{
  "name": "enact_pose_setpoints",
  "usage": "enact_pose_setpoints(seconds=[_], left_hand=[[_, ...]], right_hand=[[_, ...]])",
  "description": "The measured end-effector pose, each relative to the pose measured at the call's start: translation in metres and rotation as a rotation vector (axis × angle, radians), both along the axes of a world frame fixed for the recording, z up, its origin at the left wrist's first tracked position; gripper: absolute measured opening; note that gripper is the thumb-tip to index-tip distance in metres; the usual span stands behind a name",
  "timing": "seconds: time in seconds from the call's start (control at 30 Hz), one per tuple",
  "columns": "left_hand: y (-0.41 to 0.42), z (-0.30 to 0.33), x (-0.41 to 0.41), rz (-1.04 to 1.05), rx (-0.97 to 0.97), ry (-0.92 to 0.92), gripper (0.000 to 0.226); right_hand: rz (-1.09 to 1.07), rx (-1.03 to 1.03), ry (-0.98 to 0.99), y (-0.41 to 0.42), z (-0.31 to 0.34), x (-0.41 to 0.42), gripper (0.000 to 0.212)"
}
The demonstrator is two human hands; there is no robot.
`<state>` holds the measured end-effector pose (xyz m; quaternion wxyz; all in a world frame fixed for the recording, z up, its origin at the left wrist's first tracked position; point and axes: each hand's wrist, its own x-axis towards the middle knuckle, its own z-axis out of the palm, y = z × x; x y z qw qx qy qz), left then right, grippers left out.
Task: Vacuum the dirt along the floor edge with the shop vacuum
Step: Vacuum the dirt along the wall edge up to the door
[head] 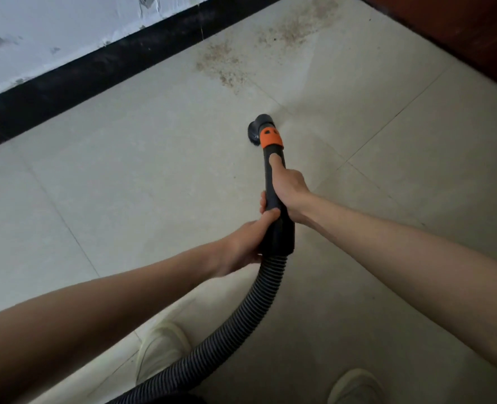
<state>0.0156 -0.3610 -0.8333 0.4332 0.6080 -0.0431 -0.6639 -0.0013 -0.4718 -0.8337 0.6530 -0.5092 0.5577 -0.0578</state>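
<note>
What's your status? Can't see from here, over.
Both hands, left hand and right hand, grip the wand. Brush nozzle short of the dirt. Path clear.

**Tiled floor beside a white wall**

The floor (142, 182) is made of large pale tiles with thin dark joints. A black skirting board (95, 68) runs along the white wall (51, 30), whose paint is chipped. At the upper right stands a reddish-brown wooden surface (460, 30). The light is soft.

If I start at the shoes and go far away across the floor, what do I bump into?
Shoes → ribbed hose → left hand → right hand → orange collar → brush head → dirt → black baseboard → white wall.
</note>
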Motion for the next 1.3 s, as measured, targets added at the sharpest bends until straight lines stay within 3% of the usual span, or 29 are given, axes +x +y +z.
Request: enact_pose_setpoints(seconds=[0.17, 0.43, 0.6, 0.83, 1.13, 1.3], left_hand=[[0.004, 0.003, 0.029, -0.092, -0.004, 0.047, 0.041], [0.032, -0.007, 0.025, -0.541, -0.036, 0.238, 0.062], [0.033, -0.004, 0.016, -0.654, -0.044, 0.272, 0.056], [0.042, 0.0, 0.024, -0.663, -0.052, 0.314, 0.052], [0.05, -0.005, 0.036, -0.411, -0.035, 0.205, 0.067], [0.045, -0.006, 0.057, -0.303, -0.021, 0.11, 0.059]], right_hand=[[0.02, 0.025, -0.038, -0.003, 0.005, 0.02, 0.043], [0.192, 0.109, 0.031, 0.033, 0.008, -0.035, 0.04], [0.24, 0.111, 0.057, 0.041, 0.02, -0.053, 0.041], [0.35, 0.129, 0.039, 0.047, 0.02, -0.045, 0.043], [0.323, 0.139, -0.007, 0.04, 0.017, -0.016, 0.044], [0.286, 0.098, -0.039, 0.03, 0.008, 0.01, 0.048]])
